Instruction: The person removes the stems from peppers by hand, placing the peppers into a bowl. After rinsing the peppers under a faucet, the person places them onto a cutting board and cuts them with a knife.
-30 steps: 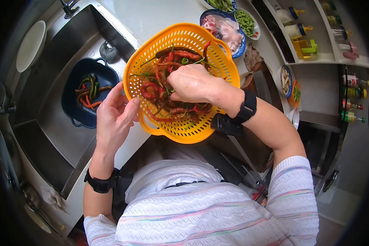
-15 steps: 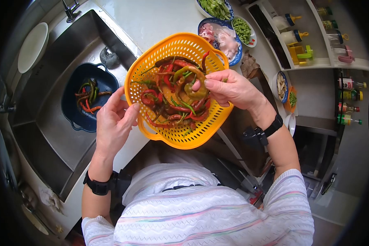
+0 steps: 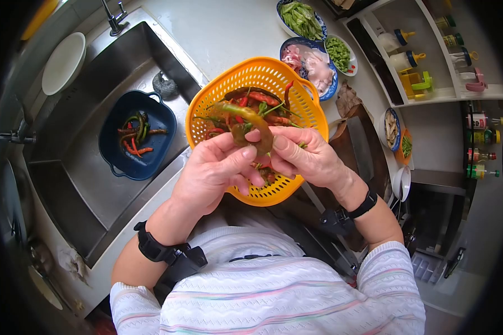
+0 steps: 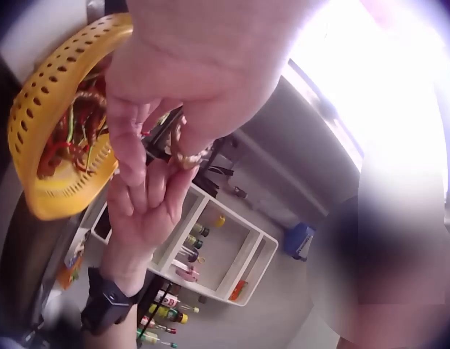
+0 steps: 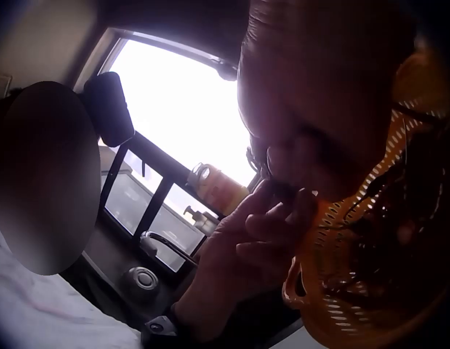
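Observation:
A curled, greenish-brown chili pepper (image 3: 250, 116) is pinched between both hands over a yellow colander (image 3: 209, 94). My left hand (image 3: 215, 170) grips it from the left with thumb and fingers. From the right, my right hand (image 3: 313, 156) pinches it, fingertips close to the left ones. In the left wrist view, part of the curled pepper (image 4: 183, 154) shows between the two sets of fingertips. Several red and brown chili peppers (image 3: 262, 97) lie in the colander, partly covered by the hands. The right wrist view is dark around the fingers.
Left of the counter, a steel sink (image 3: 56, 173) holds a dark blue basin (image 3: 107, 149) with a few peppers in it. A grey scrubber (image 3: 165, 86) sits near the basin. Plates of sliced meat (image 3: 318, 72) and chopped greens (image 3: 336, 53) stand behind the colander.
My right hand came up out of the peppers with one chili and moved back over the colander. My left hand left the colander's rim and took hold of the same chili.

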Demonstrator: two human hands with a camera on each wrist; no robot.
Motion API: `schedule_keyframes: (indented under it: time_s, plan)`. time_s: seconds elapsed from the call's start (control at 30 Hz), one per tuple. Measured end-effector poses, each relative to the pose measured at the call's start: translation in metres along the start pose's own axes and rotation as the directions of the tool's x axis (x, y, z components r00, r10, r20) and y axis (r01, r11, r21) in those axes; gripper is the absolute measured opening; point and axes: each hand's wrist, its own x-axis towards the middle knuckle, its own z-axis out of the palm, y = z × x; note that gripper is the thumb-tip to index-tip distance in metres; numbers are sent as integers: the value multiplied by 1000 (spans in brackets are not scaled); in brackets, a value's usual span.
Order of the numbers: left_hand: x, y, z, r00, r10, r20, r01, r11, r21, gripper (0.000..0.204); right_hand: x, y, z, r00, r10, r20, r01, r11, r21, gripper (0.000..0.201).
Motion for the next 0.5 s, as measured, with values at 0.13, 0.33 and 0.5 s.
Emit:
schedule_keyframes:
  time_s: [0.13,0.33,0.5]
  plan:
    - [-4,3,-16,988,156,8,-156,987,46,28,-3,-7,-16,986,-73,-149,76,997,15,33]
    - [-16,2,-13,989,148,2,-136,904,405,22,7,-20,-18,952,262,160,-231,954,-192,24]
    - [-25,-1,-4,988,152,2,-124,801,585,24,6,-7,-9,927,260,269,-112,878,-465,24]
